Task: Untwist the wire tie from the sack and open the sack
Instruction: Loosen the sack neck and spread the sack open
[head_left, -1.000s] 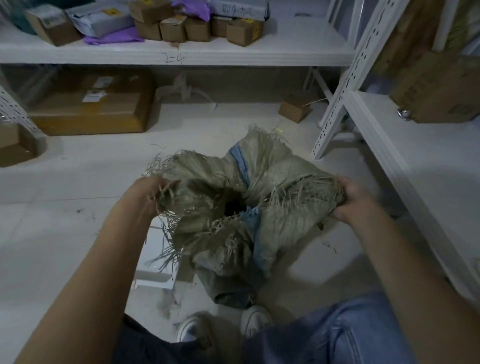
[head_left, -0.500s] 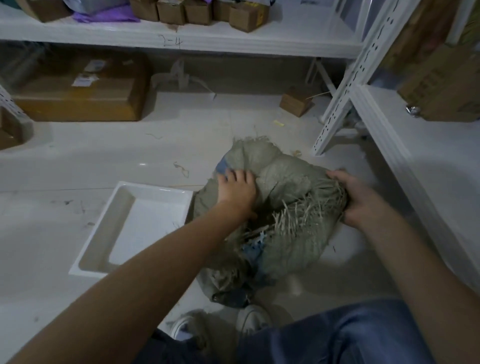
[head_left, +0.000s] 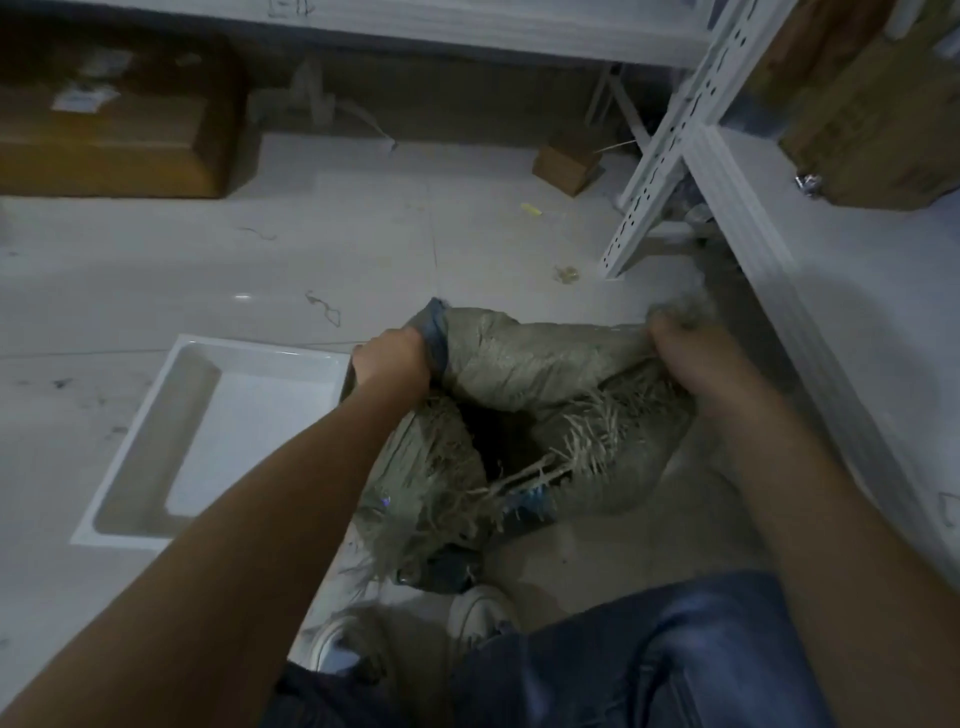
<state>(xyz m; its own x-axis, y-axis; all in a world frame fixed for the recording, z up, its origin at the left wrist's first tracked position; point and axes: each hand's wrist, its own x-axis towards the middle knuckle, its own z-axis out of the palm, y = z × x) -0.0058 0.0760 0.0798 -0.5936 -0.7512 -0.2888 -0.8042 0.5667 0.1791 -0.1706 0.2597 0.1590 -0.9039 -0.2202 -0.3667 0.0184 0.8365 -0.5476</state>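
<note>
Both hands grip the sack (head_left: 524, 358): left hand (head_left: 392, 358) and right hand (head_left: 691, 358) fingers buried in fabric. Interior unreadable. Since earlier, the left hand shifted to the rim.

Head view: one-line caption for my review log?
Both hands, left and right, grip the frayed sack, mouth open, beside a white tray.

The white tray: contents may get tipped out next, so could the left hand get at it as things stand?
Probably yes. The white tray lies open on the floor just left of the left hand, nothing between; but that hand's grip is on the sack.
</note>
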